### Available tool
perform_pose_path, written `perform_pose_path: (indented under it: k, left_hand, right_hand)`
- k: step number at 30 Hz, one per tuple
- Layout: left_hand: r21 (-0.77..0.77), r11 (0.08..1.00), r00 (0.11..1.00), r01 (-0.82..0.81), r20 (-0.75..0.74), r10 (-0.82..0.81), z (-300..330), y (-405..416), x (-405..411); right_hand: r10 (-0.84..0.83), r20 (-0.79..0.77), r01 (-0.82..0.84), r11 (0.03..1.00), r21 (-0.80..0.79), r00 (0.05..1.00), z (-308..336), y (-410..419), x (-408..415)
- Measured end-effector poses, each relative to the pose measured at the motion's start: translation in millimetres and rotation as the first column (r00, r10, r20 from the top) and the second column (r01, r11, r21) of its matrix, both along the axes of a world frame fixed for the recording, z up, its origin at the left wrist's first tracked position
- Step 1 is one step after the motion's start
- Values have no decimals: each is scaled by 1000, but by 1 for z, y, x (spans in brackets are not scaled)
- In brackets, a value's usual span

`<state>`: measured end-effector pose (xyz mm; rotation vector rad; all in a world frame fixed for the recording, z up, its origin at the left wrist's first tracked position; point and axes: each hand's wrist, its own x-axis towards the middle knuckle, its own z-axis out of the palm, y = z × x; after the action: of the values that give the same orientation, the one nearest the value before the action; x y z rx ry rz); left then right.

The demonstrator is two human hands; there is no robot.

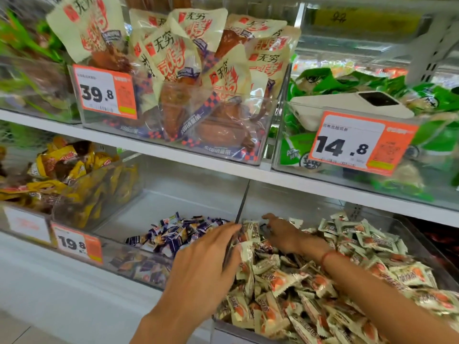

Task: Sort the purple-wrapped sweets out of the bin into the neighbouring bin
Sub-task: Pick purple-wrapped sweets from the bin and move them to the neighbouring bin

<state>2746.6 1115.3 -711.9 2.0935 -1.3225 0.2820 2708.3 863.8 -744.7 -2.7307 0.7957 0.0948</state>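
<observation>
Two clear bins stand side by side on the lower shelf. The left bin (159, 202) holds a small heap of purple-wrapped sweets (173, 234). The right bin (419, 232) is piled with cream-and-orange-wrapped sweets (298, 289), and a dark purple wrapper (267, 247) shows among them near the divider. My left hand (206, 264) reaches across the divider with straight fingers touching the cream sweets. My right hand (285, 234) digs into the far left corner of the right bin. Its fingertips are buried in the pile, so whatever they hold is hidden.
A 19.8 price tag (74, 242) hangs on the left bin's front. A bin of yellow snack packs (74, 175) stands to its left. The white shelf board (198, 165) overhangs close above, carrying bins of large packs, and a white phone (347, 105) lies on green packs.
</observation>
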Motion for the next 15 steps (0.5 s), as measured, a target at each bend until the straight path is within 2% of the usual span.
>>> perform_pose_path:
  k: [4,7,9,11,12,13,15]
  left_hand:
    - [-17,999,999,-45,3,45,2,1,1]
    - [-19,998,997,-60,-54,59,5,0,0]
    - [-26,998,996,-54,-79,52,6,-1,0]
    - [-58,997,996,-46,-77,41,7,-2,-2]
    - [-78,996,996,-39,-78,33,7,-3,-4]
    - [-95,995,996,-28,-83,20,7,-5,-7]
    - [-124,992,995,7,-99,-20,8,-10,-12]
  right_hand:
    - [-15,-39,6,976,-218,999,-6,-2,12]
    - [-8,-2,7,968,-250,1000,4,0,2]
    - [20,96,0,979,-205,995,12,3,-14]
    - [0,335,18,999,-49,942,26,17,-33]
    - [-58,461,8,994,110,885,34,29,-42]
    - [-142,539,-37,951,306,830,44,43,-51]
    - [-277,539,-155,767,622,795,59,68,-65]
